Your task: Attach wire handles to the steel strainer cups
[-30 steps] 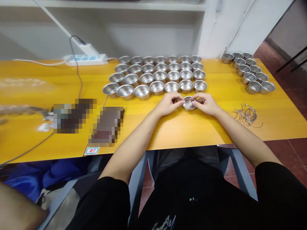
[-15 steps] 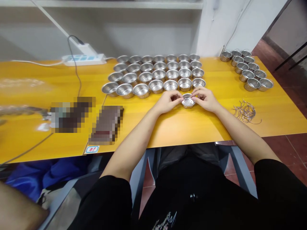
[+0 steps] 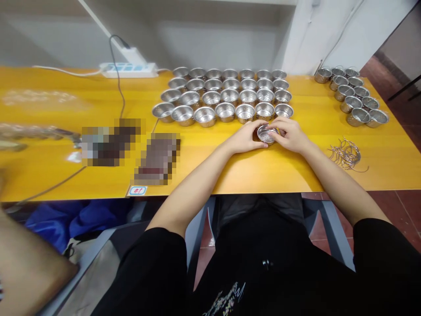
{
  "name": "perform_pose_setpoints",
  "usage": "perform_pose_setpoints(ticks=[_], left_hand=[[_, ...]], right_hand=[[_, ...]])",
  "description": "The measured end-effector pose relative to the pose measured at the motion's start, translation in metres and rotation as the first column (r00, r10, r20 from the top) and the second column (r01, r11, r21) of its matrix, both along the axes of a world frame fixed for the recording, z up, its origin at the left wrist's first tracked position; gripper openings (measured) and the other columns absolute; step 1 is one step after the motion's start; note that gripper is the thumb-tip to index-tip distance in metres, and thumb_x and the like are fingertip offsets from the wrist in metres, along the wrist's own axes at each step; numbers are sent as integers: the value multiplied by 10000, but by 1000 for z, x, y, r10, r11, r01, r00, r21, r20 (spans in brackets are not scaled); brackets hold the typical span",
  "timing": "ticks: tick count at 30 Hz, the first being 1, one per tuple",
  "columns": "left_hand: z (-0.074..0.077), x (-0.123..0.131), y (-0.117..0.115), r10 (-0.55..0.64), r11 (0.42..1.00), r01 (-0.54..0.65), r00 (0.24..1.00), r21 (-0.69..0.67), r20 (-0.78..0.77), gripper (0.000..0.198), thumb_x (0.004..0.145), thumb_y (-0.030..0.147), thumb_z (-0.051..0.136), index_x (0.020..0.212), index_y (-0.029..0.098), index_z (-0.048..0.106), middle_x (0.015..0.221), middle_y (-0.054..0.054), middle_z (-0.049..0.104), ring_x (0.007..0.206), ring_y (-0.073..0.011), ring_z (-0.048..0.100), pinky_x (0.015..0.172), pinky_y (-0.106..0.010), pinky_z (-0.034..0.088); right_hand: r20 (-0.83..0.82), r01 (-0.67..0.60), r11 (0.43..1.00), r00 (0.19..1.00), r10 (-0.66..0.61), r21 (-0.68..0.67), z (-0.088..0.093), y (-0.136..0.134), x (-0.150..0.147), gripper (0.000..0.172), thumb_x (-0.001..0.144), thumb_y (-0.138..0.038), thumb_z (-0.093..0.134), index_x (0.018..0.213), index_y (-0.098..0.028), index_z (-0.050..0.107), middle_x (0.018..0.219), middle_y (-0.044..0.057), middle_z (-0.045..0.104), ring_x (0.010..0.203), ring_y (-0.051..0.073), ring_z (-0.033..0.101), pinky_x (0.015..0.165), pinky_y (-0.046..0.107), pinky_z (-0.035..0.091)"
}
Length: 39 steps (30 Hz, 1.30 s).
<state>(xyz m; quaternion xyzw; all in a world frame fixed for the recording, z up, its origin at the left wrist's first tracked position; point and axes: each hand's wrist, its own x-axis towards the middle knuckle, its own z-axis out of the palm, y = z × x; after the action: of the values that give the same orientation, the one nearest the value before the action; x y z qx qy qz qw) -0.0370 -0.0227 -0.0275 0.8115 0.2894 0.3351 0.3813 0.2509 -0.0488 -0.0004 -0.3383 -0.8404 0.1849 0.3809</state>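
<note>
A small perforated metal cup (image 3: 265, 135) is between my two hands at the table's middle. My left hand (image 3: 247, 138) curls around its left side, thumb at the near edge and fingers at the far rim. With bent fingers, my right hand (image 3: 288, 133) grips the right rim, fingertips reaching over the opening. Whether a thin wire is under those fingertips is hidden. Just beyond stand rows of similar metal cups (image 3: 225, 112). To the right of my right hand lies a tangled pile of curved metal wires (image 3: 348, 154).
More metal cups (image 3: 358, 116), some with thin wire handles, stand at the back right. Left of me are a blurred-out dark flat object (image 3: 158, 158), a white power strip (image 3: 129, 70) with cables, and a label (image 3: 137, 190). Another person's arm (image 3: 29, 263) shows at lower left.
My left hand has gone from pinching the rim to wrapping around the cup's side. My right fingers have moved over its opening. The camera view has shifted slightly.
</note>
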Motion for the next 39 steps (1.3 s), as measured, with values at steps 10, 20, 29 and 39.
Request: perform_pose_setpoints(ticks=[10,20,29,39], left_hand=[[11,-4,-6,40,988,-52,996,146,80,1030,792,366,928,1794,260,713,1595,-168,673,1594,-460,668,1482,-650,556],[9,1,-9,6,979,-9,1000,205,15,1013,750,343,900,1747,189,803,1601,-196,607,1592,-490,682,1495,-706,558],[-1,9,-2,-33,970,7,994,243,102,947,782,324,928,1713,174,854,1634,-215,752,1551,-468,782,1422,-661,631],[-2,12,-6,-9,991,-11,989,136,151,932,812,354,949,1720,166,851,1613,-206,754,1504,-433,808,1196,-535,775]], right_hand=[[-282,-59,962,959,-20,-267,11,-13,-17,566,1138,-785,883,1076,-224,924,970,108,862,854,296,764,813,419,640],[-191,-137,903,980,62,-408,19,-21,-25,534,1085,-650,804,795,-242,619,711,-9,498,718,194,434,677,328,332],[-149,-80,885,989,12,-459,24,-19,-24,388,914,-504,646,654,-268,481,629,-32,367,645,151,306,654,344,222],[-289,-72,842,952,-102,-535,12,-12,-25,502,910,-538,762,650,-295,408,611,-47,304,580,135,259,561,302,195]])
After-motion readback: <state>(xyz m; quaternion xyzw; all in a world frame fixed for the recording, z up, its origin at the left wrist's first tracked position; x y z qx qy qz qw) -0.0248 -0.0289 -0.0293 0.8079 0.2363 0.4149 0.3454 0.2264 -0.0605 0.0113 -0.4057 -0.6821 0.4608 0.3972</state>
